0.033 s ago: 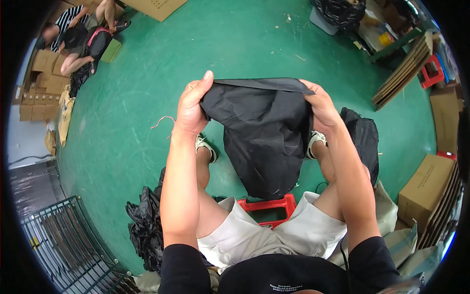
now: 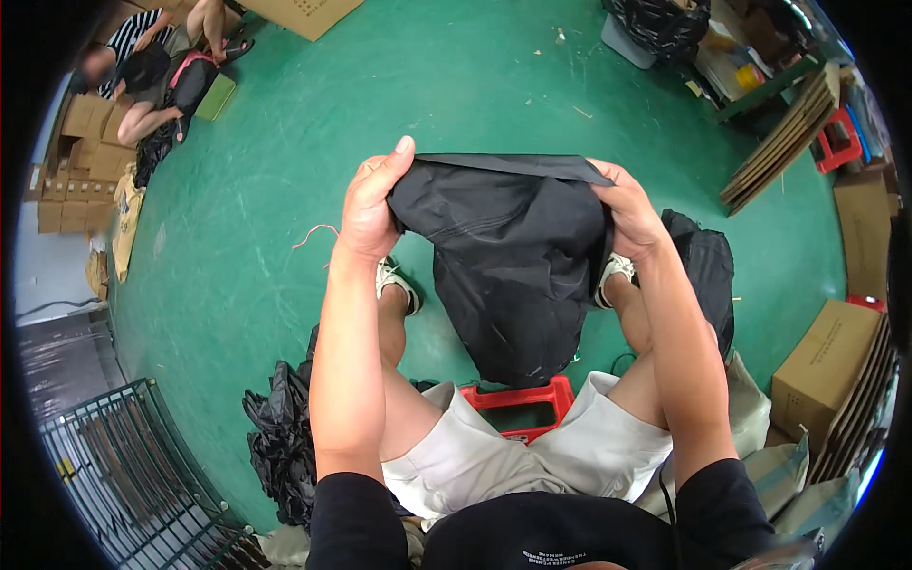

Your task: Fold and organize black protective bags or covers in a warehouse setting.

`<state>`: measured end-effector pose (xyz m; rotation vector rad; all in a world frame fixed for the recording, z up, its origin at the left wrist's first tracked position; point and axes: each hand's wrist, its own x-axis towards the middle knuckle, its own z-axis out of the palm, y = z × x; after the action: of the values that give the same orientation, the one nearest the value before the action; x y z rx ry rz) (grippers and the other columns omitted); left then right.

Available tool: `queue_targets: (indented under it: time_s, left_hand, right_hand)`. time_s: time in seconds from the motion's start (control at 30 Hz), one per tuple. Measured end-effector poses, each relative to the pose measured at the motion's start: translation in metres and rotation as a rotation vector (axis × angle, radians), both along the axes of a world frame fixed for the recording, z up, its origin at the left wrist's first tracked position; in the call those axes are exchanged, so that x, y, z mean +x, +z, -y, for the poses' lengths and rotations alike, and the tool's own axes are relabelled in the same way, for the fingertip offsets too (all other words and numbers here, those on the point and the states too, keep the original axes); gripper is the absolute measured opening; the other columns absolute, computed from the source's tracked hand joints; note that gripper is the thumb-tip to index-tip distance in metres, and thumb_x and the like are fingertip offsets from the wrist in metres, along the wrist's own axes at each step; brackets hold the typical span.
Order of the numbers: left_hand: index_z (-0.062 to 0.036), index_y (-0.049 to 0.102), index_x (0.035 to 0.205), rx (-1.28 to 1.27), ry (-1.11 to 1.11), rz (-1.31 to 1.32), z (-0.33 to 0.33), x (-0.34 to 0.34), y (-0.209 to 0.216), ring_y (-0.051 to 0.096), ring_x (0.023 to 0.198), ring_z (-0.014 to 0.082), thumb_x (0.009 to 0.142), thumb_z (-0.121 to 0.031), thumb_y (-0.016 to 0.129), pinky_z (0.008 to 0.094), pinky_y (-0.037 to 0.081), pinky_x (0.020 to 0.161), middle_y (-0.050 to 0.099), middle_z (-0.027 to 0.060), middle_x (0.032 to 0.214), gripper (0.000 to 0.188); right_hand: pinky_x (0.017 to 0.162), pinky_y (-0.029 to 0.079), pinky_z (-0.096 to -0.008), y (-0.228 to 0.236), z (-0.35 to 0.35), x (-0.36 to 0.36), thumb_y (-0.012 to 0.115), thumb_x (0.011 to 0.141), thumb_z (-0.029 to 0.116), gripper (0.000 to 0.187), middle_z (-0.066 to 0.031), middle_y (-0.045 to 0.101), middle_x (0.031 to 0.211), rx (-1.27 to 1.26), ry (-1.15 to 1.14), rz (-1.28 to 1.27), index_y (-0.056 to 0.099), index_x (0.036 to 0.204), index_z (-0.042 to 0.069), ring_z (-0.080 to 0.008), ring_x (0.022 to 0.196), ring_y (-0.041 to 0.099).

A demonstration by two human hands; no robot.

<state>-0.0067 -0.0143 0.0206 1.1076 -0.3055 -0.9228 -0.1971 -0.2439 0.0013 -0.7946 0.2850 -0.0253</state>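
Fingers of our left hand pinch black cloth at upper left corner, thumb up; fingers of our right hand pinch upper right corner. Other fingertips partly hidden by cloth. Top edge pulled nearly straight between our hands; rest hangs loose above green floor, lower end near red stool. Black pile beside our left leg, black bundle beyond right forearm.

Matt black cloth (softly creased), smooth red plastic frame, glossy green floor
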Motion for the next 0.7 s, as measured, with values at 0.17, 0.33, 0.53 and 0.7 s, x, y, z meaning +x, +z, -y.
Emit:
queue_targets:
  time_s: [0.17,0.33,0.53,0.7]
  left_hand:
    - [-0.0032,0.067,0.068,0.205,-0.088,0.216,-0.008,0.005,-0.001,0.055,0.061,0.0074,0.095,-0.039,0.059,0.0249,0.043,0.061,0.064,-0.0004,0.068,0.045]
    - [-0.0013,0.070,0.076,0.206,-0.293,0.144,-0.009,-0.008,-0.002,0.056,0.065,0.0062,0.092,-0.035,0.065,0.0237,0.045,0.065,0.065,-0.0018,0.073,0.037]
    - [0.0034,0.068,0.103,0.157,-0.483,0.063,0.002,-0.024,-0.003,0.061,0.076,0.0084,0.088,-0.026,0.070,0.0245,0.051,0.075,0.068,0.0028,0.089,0.033]
    - [0.0035,0.068,0.093,-0.020,-0.303,-0.077,-0.007,-0.011,-0.006,0.065,0.075,0.0121,0.096,-0.033,0.056,0.0263,0.052,0.072,0.070,0.0069,0.087,0.038]
  right_hand:
    - [0.083,0.055,-0.0332,-0.008,0.009,-0.019,0.064,0.090,0.029,0.040,-0.0140,0.068,0.104,0.063,0.081,0.142,0.059,0.110,-0.006,-0.0200,0.090,0.068]
    - [0.084,0.056,-0.0375,-0.015,0.014,-0.016,0.059,0.094,0.023,0.031,-0.0146,0.067,0.104,0.135,0.006,0.072,0.055,0.112,-0.002,-0.0233,0.092,0.068]
    - [0.078,0.056,-0.0308,-0.006,0.003,-0.008,0.058,0.095,0.024,0.028,-0.0075,0.067,0.094,0.077,0.093,-0.024,0.056,0.109,0.000,-0.0138,0.081,0.066]
    - [0.078,0.053,-0.0256,0.000,-0.005,-0.004,0.067,0.085,0.014,0.020,-0.0063,0.069,0.089,-0.168,0.240,-0.094,0.063,0.094,-0.004,-0.0122,0.081,0.066]
